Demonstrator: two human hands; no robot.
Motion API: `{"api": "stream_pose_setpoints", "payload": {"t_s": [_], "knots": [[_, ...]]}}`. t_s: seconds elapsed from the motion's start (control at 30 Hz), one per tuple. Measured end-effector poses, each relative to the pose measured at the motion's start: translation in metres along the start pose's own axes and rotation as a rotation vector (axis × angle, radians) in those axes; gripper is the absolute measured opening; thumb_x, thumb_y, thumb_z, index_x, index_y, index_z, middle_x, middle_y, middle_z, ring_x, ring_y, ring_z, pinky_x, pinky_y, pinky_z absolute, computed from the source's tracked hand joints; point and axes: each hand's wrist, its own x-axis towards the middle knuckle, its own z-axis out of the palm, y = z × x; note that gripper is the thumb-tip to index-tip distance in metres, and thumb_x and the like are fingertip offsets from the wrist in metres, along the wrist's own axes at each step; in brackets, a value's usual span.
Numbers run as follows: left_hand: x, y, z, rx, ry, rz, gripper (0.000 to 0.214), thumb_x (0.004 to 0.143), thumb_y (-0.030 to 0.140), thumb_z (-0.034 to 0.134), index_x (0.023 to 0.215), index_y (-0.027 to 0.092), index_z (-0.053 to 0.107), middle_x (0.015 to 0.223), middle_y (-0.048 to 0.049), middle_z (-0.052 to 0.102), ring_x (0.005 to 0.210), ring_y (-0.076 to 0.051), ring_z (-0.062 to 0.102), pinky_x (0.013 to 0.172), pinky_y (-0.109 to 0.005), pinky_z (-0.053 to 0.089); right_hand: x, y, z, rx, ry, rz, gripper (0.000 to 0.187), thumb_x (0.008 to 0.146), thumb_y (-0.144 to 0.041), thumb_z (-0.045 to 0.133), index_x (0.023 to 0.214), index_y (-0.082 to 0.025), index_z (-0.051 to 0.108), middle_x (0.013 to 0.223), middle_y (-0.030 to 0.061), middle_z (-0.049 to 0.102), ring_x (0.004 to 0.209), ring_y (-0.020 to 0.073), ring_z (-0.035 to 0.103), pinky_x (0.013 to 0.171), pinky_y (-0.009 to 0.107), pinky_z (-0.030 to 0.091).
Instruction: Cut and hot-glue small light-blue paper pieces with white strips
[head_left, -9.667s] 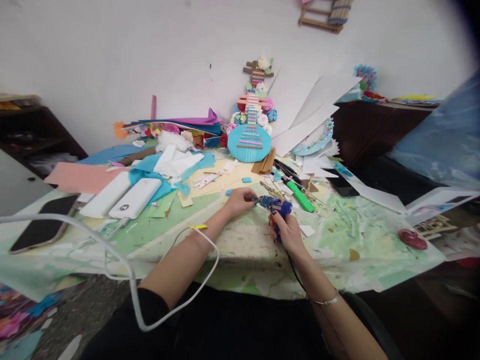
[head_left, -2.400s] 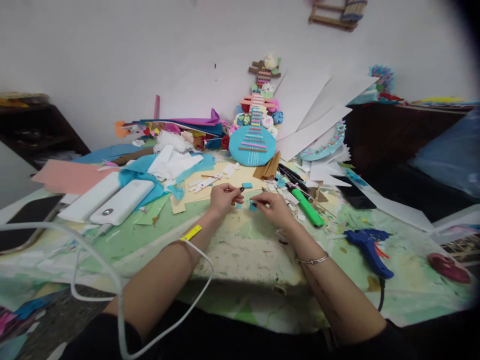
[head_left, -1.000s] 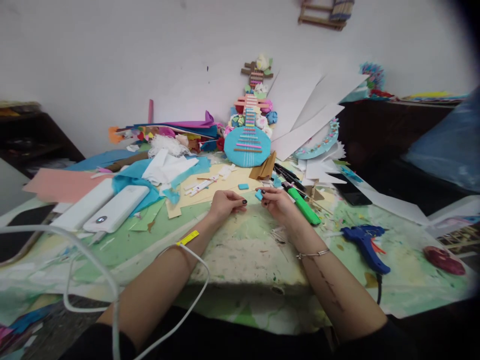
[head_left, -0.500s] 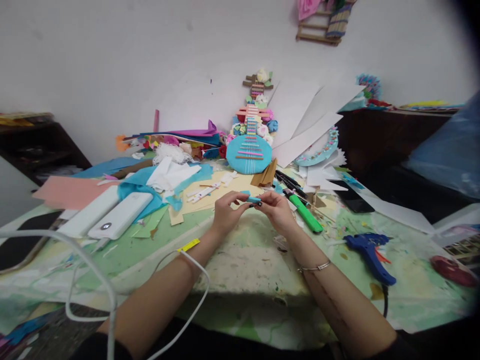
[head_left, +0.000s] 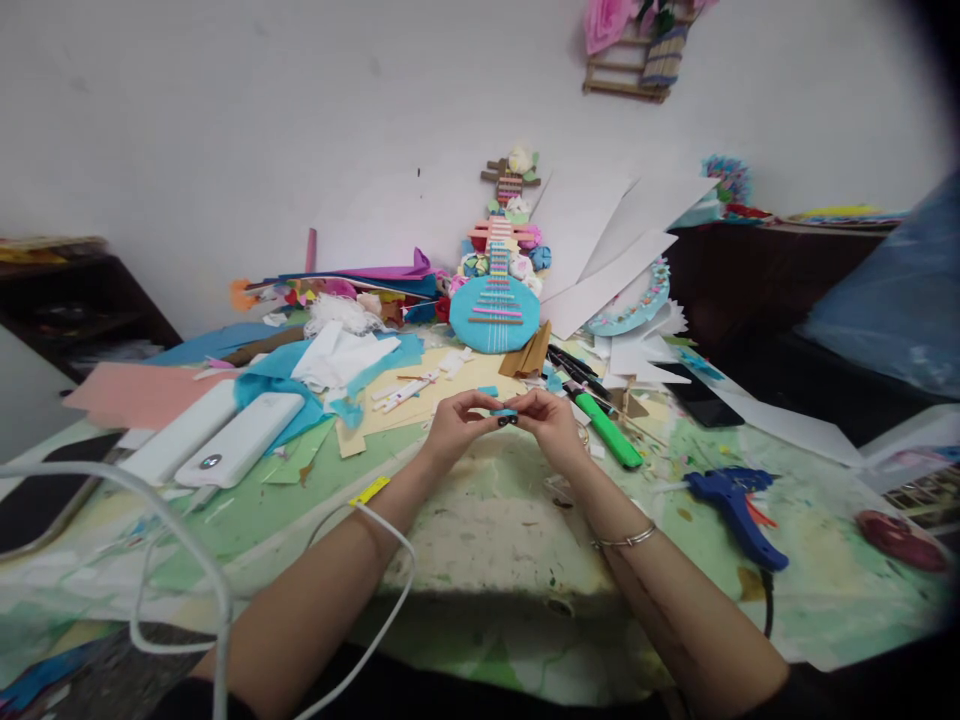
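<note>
Between my fingertips is a small blue piece, apparently paper [head_left: 503, 412], held just above the table's near middle. My left hand [head_left: 456, 428] pinches its left end and my right hand [head_left: 551, 428] pinches its right end, thumbs almost meeting. The fingers cover most of the piece. Another small blue scrap [head_left: 487, 391] lies just beyond them. Behind my hands a blue round-bodied paper instrument [head_left: 496, 315] with strings leans upright among paper flowers. A green utility knife [head_left: 609, 428] lies right of my right hand, beside several black pens [head_left: 581, 368].
A blue glue gun [head_left: 739, 510] rests at the right, near a dark phone [head_left: 701, 398]. White power banks [head_left: 240, 438] and crumpled tissue paper [head_left: 341, 355] lie on the left. A white cable [head_left: 176, 510] loops across the left foreground over my forearm.
My fingertips have drawn closer together on the small blue piece, covering more of it. The view has shifted slightly; things on the table stay put.
</note>
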Motion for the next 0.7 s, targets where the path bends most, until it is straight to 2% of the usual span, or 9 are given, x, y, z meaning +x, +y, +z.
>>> {"api": "stream_pose_setpoints", "payload": {"t_s": [0.13, 0.23, 0.3, 0.37, 0.43, 0.53, 0.63, 0.7], "knots": [[0.000, 0.001, 0.001, 0.030, -0.035, 0.032, 0.029, 0.060, 0.026, 0.081, 0.085, 0.014, 0.071, 0.091, -0.0082, 0.070, 0.090, -0.021, 0.063, 0.080, -0.033, 0.050, -0.001, 0.003, 0.001, -0.128, 0.012, -0.091, 0.011, 0.063, -0.019, 0.073, 0.064, -0.020, 0.062, 0.077, 0.0035, 0.070, 0.077, 0.0198, 0.066, 0.074, 0.036, 0.053], [0.001, 0.002, -0.001, 0.069, 0.001, 0.049, 0.043, 0.056, 0.024, 0.083, 0.096, 0.017, 0.070, 0.103, -0.0091, 0.069, 0.102, -0.023, 0.060, 0.083, -0.032, 0.048, -0.002, 0.003, 0.001, -0.219, 0.048, -0.169, 0.006, 0.069, -0.018, 0.067, 0.065, -0.021, 0.062, 0.084, 0.0052, 0.070, 0.082, 0.0200, 0.065, 0.074, 0.036, 0.053], [0.002, 0.001, -0.002, 0.030, 0.042, 0.041, 0.043, 0.056, 0.027, 0.083, 0.096, 0.017, 0.069, 0.103, -0.0091, 0.069, 0.103, -0.023, 0.060, 0.083, -0.031, 0.048, -0.004, 0.001, 0.001, -0.277, 0.069, -0.220, 0.006, 0.072, -0.017, 0.064, 0.067, -0.021, 0.063, 0.088, 0.0065, 0.070, 0.084, 0.0201, 0.065, 0.073, 0.035, 0.053], [0.002, 0.000, -0.002, -0.047, 0.107, -0.025, 0.037, 0.062, 0.038, 0.079, 0.090, 0.015, 0.069, 0.096, -0.0089, 0.070, 0.093, -0.021, 0.064, 0.078, -0.030, 0.050, -0.005, -0.003, 0.001, -0.334, 0.080, -0.272, 0.008, 0.074, -0.017, 0.063, 0.067, -0.021, 0.064, 0.088, 0.0071, 0.070, 0.085, 0.0202, 0.065, 0.075, 0.035, 0.053], [0.003, -0.003, -0.001, -0.115, 0.167, -0.169, 0.040, 0.067, 0.049, 0.073, 0.085, 0.014, 0.067, 0.083, -0.0081, 0.070, 0.076, -0.018, 0.066, 0.068, -0.028, 0.050, -0.006, -0.007, 0.001, -0.389, 0.080, -0.318, 0.010, 0.076, -0.018, 0.063, 0.068, -0.022, 0.065, 0.089, 0.0069, 0.070, 0.086, 0.0201, 0.065, 0.080, 0.037, 0.051], [0.002, -0.005, 0.001, -0.185, 0.135, -0.353, 0.046, 0.064, 0.055, 0.072, 0.080, 0.013, 0.064, 0.066, -0.0068, 0.069, 0.055, -0.014, 0.063, 0.054, -0.024, 0.045, -0.008, -0.013, 0.003, -0.460, 0.067, -0.366, 0.013, 0.080, -0.020, 0.060, 0.069, -0.023, 0.065, 0.091, 0.0061, 0.070, 0.087, 0.0198, 0.065, 0.083, 0.037, 0.049], [0.001, -0.005, 0.001, -0.217, 0.059, -0.339, 0.041, 0.060, 0.049, 0.077, 0.072, 0.011, 0.064, 0.061, -0.0051, 0.067, 0.050, -0.010, 0.059, 0.052, -0.022, 0.042, -0.010, -0.014, 0.005, -0.511, 0.047, -0.386, 0.014, 0.082, -0.022, 0.059, 0.070, -0.024, 0.066, 0.092, 0.0064, 0.070, 0.088, 0.0201, 0.065, 0.083, 0.037, 0.049], [0.001, -0.004, 0.001, -0.222, 0.051, -0.307, 0.038, 0.057, 0.044, 0.081, 0.070, 0.011, 0.065, 0.060, -0.0039, 0.067, 0.050, -0.009, 0.057, 0.053, -0.022, 0.042, -0.011, -0.013, 0.004, -0.532, 0.034, -0.390, 0.014, 0.082, -0.021, 0.058, 0.070, -0.024, 0.066, 0.093, 0.0067, 0.070, 0.089, 0.0202, 0.064, 0.083, 0.037, 0.049]]}}
